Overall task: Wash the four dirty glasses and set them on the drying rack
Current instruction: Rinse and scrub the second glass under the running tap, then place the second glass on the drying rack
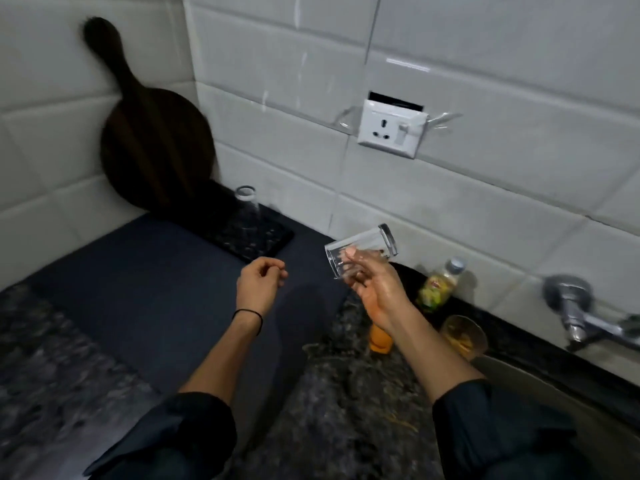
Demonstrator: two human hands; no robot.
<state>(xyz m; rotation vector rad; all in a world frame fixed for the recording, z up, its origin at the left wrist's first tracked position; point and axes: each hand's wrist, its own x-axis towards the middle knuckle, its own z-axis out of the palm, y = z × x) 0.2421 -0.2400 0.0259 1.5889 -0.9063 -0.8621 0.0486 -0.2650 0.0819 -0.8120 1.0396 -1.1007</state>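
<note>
Right hand (372, 289) grips a clear cylindrical drinking glass (360, 251) at frame centre, long axis tilted near-horizontal, the black drying rack (256, 237) lying up-left beyond the loosely curled, empty left hand (259, 282), which is nearer it.

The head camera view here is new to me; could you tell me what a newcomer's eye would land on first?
First, the clear glass held on its side in the right hand, mid-frame above the counter. Next, the dark round wooden board leaning in the tiled corner at upper left, with another glass upside down on the black tray beside it. The left hand hovers loosely curled and empty.
</note>
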